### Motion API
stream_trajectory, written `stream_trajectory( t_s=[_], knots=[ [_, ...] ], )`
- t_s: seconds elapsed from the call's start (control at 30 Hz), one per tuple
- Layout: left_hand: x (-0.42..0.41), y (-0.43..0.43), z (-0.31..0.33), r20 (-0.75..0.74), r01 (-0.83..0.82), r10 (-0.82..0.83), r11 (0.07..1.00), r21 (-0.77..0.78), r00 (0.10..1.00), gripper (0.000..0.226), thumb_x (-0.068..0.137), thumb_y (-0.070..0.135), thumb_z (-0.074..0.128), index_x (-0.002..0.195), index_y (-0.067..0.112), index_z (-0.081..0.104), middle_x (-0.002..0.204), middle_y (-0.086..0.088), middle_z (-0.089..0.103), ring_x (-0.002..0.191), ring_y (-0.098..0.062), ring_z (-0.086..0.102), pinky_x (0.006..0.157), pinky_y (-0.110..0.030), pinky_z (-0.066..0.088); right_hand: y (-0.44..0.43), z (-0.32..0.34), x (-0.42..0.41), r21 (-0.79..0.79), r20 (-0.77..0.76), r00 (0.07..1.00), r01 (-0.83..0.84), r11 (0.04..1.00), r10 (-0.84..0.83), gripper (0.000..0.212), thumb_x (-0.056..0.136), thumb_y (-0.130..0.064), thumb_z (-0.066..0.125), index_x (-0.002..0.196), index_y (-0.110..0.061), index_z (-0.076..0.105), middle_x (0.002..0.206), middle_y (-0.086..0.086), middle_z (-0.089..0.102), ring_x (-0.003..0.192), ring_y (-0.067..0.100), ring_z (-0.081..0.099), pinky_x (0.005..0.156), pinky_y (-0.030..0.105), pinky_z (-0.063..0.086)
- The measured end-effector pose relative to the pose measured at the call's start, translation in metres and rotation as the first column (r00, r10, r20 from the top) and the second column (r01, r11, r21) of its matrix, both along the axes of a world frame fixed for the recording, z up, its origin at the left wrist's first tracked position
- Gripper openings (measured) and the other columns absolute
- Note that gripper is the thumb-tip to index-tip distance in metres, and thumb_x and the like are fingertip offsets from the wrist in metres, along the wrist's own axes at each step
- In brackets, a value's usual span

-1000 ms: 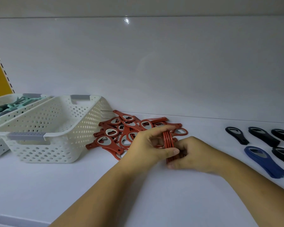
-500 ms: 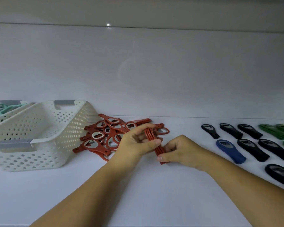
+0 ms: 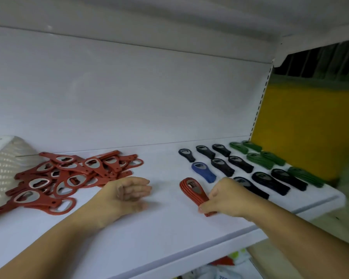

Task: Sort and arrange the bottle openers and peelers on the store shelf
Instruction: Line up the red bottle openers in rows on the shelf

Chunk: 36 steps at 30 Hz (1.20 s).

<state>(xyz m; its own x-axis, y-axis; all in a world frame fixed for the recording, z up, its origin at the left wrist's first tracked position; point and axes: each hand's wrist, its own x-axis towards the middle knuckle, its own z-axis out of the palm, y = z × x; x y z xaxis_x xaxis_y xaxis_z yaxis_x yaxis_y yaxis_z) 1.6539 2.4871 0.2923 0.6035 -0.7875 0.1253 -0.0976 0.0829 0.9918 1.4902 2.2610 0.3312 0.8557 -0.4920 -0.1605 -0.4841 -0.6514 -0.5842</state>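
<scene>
A small stack of red bottle openers (image 3: 191, 188) lies on the white shelf (image 3: 159, 234), and my right hand (image 3: 228, 196) grips its near end. My left hand (image 3: 129, 192) hovers to the left of the stack, fingers loosely curled, holding nothing. A loose pile of red openers (image 3: 65, 174) sprawls at the left. To the right sit rows of black openers (image 3: 242, 164), one blue opener (image 3: 204, 172) and green ones (image 3: 262, 158).
A white perforated basket (image 3: 2, 168) stands at the far left edge. The shelf's front edge (image 3: 210, 248) runs diagonally below my arms. A yellow panel (image 3: 302, 125) bounds the right end, past a slotted upright.
My left hand has let go of the red stack and drawn left. My right hand has carried the stack right and laid it flat beside the blue opener. The view swung right.
</scene>
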Motion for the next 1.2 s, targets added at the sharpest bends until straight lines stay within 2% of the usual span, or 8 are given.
stream_trajectory(
  t_s=[0.1, 0.2, 0.57, 0.7, 0.83, 0.93, 1.07, 1.2],
  knots=[
    [-0.002, -0.001, 0.000, 0.011, -0.012, 0.012, 1.000, -0.010, 1.000, 0.091, 0.026, 0.037, 0.097, 0.103, 0.004, 0.063, 0.098, -0.011, 0.074, 0.094, -0.018, 0.070, 0.072, -0.018, 0.055, -0.023, 0.010, -0.022, -0.184, -0.097, 0.989, 0.089, 0.979, -0.108, 0.042, 0.057, -0.028, 0.079, 0.045, -0.016, 0.040, 0.050, 0.000, 0.042, 0.051, 0.016, 0.042, 0.051, 0.025, 0.029],
    [-0.004, -0.003, 0.001, 0.041, -0.008, 0.008, 1.000, 0.006, 0.999, 0.048, 0.058, -0.006, 0.084, 0.100, 0.003, 0.063, 0.097, -0.013, 0.074, 0.096, -0.024, 0.069, 0.075, -0.019, 0.056, -0.038, 0.020, -0.035, -0.299, -0.195, 0.963, 0.124, 0.946, -0.188, 0.042, 0.057, -0.029, 0.080, 0.049, -0.016, 0.040, 0.052, 0.000, 0.042, 0.050, 0.015, 0.039, 0.047, 0.022, 0.026],
    [-0.005, 0.000, 0.002, 0.050, -0.013, 0.011, 0.999, 0.042, 0.999, 0.050, 0.053, 0.013, 0.078, 0.101, 0.005, 0.064, 0.094, -0.011, 0.074, 0.092, -0.020, 0.070, 0.079, -0.023, 0.055, -0.035, 0.041, -0.023, -0.371, -0.351, 0.920, 0.033, 0.928, -0.173, 0.056, 0.066, -0.058, 0.076, 0.055, -0.016, 0.039, 0.050, -0.003, 0.033, 0.044, 0.012, 0.031, 0.046, 0.025, 0.023],
    [-0.009, -0.001, 0.003, 0.074, -0.032, 0.027, 0.997, 0.067, 0.997, 0.027, 0.074, -0.005, 0.071, 0.097, 0.006, 0.066, 0.090, -0.009, 0.074, 0.086, -0.018, 0.068, 0.075, -0.021, 0.054, -0.036, 0.055, -0.014, -0.527, -0.107, 0.987, 0.049, 0.849, -0.123, 0.064, 0.077, -0.063, 0.061, 0.047, -0.019, 0.028, 0.045, -0.004, 0.024, 0.044, 0.014, 0.026, 0.050, 0.029, 0.020],
    [-0.007, 0.000, 0.004, 0.107, -0.067, 0.057, 0.993, 0.098, 0.993, 0.020, 0.073, 0.010, 0.070, 0.093, 0.012, 0.067, 0.083, -0.005, 0.074, 0.082, -0.017, 0.067, 0.079, -0.032, 0.050, -0.006, 0.035, 0.018, -0.235, 0.061, 0.991, -0.103, 0.966, 0.121, 0.055, 0.081, -0.048, 0.066, 0.051, -0.017, 0.031, 0.046, -0.004, 0.021, 0.044, 0.014, 0.023, 0.053, 0.027, 0.020],
    [-0.004, 0.001, 0.011, 0.117, -0.182, 0.172, 0.979, 0.086, 0.978, 0.008, 0.086, 0.001, 0.063, 0.081, 0.008, 0.064, 0.062, -0.006, 0.064, 0.053, -0.013, 0.058, 0.054, -0.021, 0.047, 0.023, 0.002, 0.065, -0.144, 0.090, 0.976, -0.187, 0.972, 0.201, 0.041, 0.082, -0.041, 0.068, 0.056, -0.014, 0.052, 0.051, -0.004, 0.046, 0.048, 0.012, 0.042, 0.051, 0.024, 0.035],
    [0.007, 0.007, 0.012, 0.132, -0.427, 0.419, 0.904, 0.033, 0.898, 0.019, 0.088, 0.001, 0.057, 0.072, 0.011, 0.061, 0.048, 0.004, 0.047, 0.043, -0.007, 0.039, 0.042, -0.015, 0.032, 0.054, -0.031, 0.140, -0.051, 0.244, 0.961, -0.118, 0.992, 0.127, 0.016, 0.083, -0.033, 0.068, 0.093, -0.020, 0.068, 0.091, -0.006, 0.066, 0.076, 0.009, 0.059, 0.061, 0.019, 0.043],
    [0.025, 0.013, 0.008, 0.125, -0.674, 0.678, 0.734, -0.083, 0.724, 0.020, 0.086, 0.003, 0.056, 0.068, 0.012, 0.061, 0.051, 0.009, 0.051, 0.047, -0.004, 0.041, 0.047, -0.013, 0.035, 0.066, -0.037, 0.187, -0.066, 0.389, 0.921, 0.053, 0.996, -0.023, 0.011, 0.088, -0.030, 0.058, 0.079, -0.026, 0.063, 0.091, -0.003, 0.069, 0.074, 0.016, 0.058, 0.061, 0.023, 0.042]
  ],
)
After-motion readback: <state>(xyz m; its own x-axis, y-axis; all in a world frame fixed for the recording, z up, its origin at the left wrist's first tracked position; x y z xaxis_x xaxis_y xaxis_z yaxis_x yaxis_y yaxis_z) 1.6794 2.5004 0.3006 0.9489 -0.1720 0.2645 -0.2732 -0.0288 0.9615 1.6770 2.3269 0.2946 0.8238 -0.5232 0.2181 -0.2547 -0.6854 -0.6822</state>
